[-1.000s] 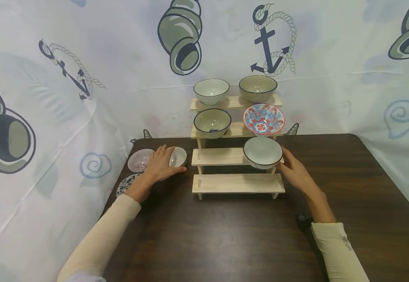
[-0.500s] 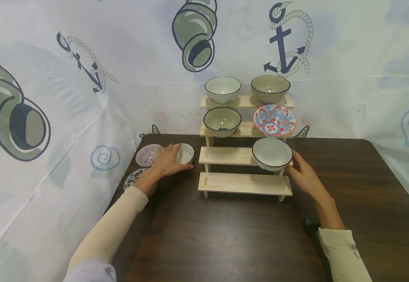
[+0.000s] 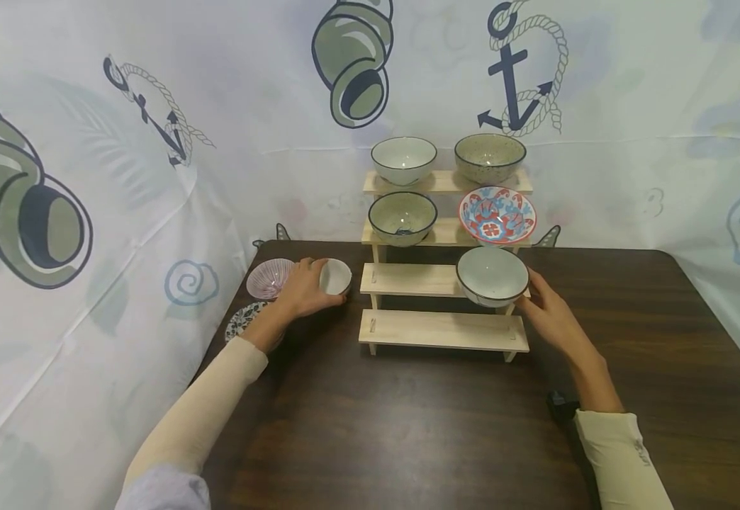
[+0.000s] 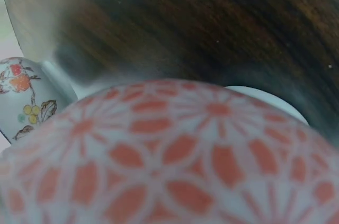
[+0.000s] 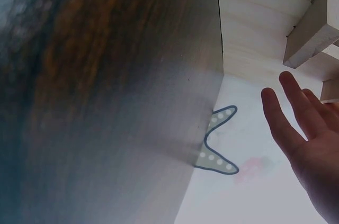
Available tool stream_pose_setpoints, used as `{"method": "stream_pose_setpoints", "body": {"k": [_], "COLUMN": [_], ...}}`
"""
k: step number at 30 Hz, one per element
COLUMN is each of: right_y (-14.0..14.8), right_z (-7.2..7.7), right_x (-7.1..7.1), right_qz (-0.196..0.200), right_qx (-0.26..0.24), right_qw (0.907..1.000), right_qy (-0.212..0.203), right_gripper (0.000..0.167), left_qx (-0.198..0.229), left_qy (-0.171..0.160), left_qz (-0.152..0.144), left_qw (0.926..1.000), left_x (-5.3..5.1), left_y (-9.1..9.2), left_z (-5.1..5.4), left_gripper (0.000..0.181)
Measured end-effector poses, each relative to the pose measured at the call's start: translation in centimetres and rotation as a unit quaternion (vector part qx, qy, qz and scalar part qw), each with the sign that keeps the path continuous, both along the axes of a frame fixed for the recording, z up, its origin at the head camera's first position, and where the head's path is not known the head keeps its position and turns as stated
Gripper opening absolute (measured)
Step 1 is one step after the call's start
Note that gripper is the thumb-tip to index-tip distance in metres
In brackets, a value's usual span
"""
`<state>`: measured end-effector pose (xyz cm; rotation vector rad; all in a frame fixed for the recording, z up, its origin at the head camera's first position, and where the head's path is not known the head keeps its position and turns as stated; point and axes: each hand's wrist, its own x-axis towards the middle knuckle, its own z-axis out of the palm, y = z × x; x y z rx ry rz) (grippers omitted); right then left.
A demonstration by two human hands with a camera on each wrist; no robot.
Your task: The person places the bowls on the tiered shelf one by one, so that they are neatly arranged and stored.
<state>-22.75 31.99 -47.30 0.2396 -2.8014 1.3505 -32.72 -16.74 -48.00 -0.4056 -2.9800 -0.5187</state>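
Note:
In the head view my left hand [image 3: 304, 289] grips a small white bowl [image 3: 335, 277] on the table, its thumb along the near side and its fingers over the left rim. My right hand [image 3: 550, 312] rests against the right side of a white, dark-rimmed bowl [image 3: 492, 275], which sits on the right end of a wooden stand's second step from the bottom. In the right wrist view the right hand's fingers [image 5: 297, 108] are fairly straight; that bowl is out of that view. A red-and-white patterned bowl [image 4: 159, 155] fills the lower left wrist view.
The stepped wooden stand [image 3: 427, 328] also bears a white bowl [image 3: 404, 160], a speckled bowl [image 3: 490, 157], an olive-green bowl [image 3: 402, 218] and a red-and-blue bowl [image 3: 497, 214]. By the left forearm are a pink ribbed bowl [image 3: 269, 277] and a dark-patterned bowl [image 3: 242, 320].
The head view has swung left, so everything sits further right in it. The left thumb has drawn in closer to the small white bowl. The right hand and its bowl stay in place.

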Motion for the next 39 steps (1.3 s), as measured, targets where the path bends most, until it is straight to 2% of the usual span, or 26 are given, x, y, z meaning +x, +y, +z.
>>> {"method": "stream_pose_setpoints", "body": {"k": [5,13,16,26,32,39], "right_y": [0.1,0.0,0.0,-0.2,-0.2,-0.2], "right_z": [-0.1,-0.1,0.0,-0.1,-0.1,0.1], "right_x": [0.1,0.1,0.0,0.0,0.0,0.1], "right_qz": [0.002,0.001,0.004,0.001,-0.001,0.0], "right_qx": [0.001,0.001,0.0,-0.004,-0.001,-0.004], "right_qw": [1.0,1.0,1.0,1.0,1.0,1.0], "right_qy": [0.0,-0.003,-0.004,0.005,0.005,0.0], "right_gripper": [0.076,0.077,0.077,0.077,0.077,0.078], "left_qx": [0.038,0.061,0.062,0.069,0.062,0.07], "left_qy": [-0.001,0.006,0.01,0.04,0.059,0.06], "left_qz": [0.0,0.015,0.021,0.012,0.013,0.01], "left_qw": [0.9993,0.998,0.9978,0.9968,0.9962,0.9957], "left_x": [0.7,2.1,2.6,3.8,4.2,4.9], "left_y": [-0.2,-1.0,-1.4,-2.3,-2.3,-2.2], "left_z": [0.8,2.6,3.2,5.6,6.6,7.5], "left_gripper": [0.098,0.099,0.098,0.099,0.106,0.104]}}
